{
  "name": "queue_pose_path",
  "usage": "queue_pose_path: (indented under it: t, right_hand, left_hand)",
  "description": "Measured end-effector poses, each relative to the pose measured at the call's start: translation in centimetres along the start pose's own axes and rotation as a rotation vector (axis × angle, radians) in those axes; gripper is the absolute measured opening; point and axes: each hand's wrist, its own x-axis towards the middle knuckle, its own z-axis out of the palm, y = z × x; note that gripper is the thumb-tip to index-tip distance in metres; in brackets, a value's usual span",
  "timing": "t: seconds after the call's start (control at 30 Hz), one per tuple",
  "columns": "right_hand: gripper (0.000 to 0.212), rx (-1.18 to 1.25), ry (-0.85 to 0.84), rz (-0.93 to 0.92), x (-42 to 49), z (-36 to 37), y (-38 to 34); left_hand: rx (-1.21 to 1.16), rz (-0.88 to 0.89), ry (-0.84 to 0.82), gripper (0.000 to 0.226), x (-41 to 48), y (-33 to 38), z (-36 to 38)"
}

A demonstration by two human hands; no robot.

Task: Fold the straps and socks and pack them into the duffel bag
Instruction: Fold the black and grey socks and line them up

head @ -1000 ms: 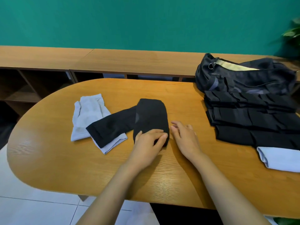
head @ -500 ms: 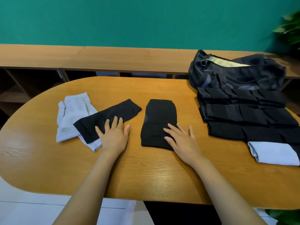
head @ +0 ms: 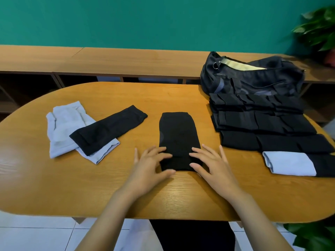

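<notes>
In the head view, the black sock was seen lying flat on the tabletop, set lengthwise away from the person, between the loose items on the left and the folded rows on the right. It was judged to be light, soft and limp: a thing that would sag and fall open if lifted by one corner, but neither slippery on the wood nor fragile. The near end was therefore judged the best place to take hold, with both corners pinched so that the layers would travel as one. The left hand and the right hand were laid on that near end, one at each side. The grip of each was apart, fingers straight and spread, nothing pinched. The sock was seen as a matt black oblong, rounded at the far end and apparently doubled. To the left, another black sock lay slanted across pale grey socks. To the right, folded black pieces and one pale folded sock were ranged before the duffel bag, whose top gaped open — a pale lining was shown.
</notes>
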Motion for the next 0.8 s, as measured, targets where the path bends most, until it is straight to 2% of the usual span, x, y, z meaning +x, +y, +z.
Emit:
queue_pose_path:
  t: [0.07, 0.17, 0.27, 0.4, 0.47, 0.63, 0.8]
  right_hand:
    - [0.062, 0.008, -0.004, 0.002, -0.6, 0.4, -0.1]
    - [0.07, 0.02, 0.007, 0.004, -1.1, 0.8, 0.0]
    - [0.065, 0.027, 0.055, -0.003, -1.4, 0.8, 0.0]
    - [0.058, 0.023, 0.085, 0.016, -1.6, 0.7, -0.4]
    - [0.055, 0.014, 0.108, 0.011, -1.6, 0.7, -0.5]
    - [0.06, 0.011, 0.135, -0.014, -1.5, 0.7, -0.5]
    - [0.031, 0.03, 0.191, -0.011, -1.5, 1.1, -0.2]
  left_hand:
    - [-0.003, 0.011, 0.001, 0.051, -0.7, -0.3, 0.9]
    - [-0.049, 0.036, 0.124, 0.038, -1.3, -0.6, 1.8]
    - [-0.084, 0.059, 0.256, 0.028, -1.5, -0.8, 2.5]
    - [-0.131, 0.067, 0.337, 0.043, -1.6, -1.3, 2.9]
    - [-0.151, 0.063, 0.354, 0.044, -1.6, -1.5, 3.0]
    - [-0.238, 0.036, 0.382, 0.027, -1.6, -1.4, 2.8]
    - [-0.279, 0.012, 0.36, 0.024, -1.6, -1.4, 2.7]
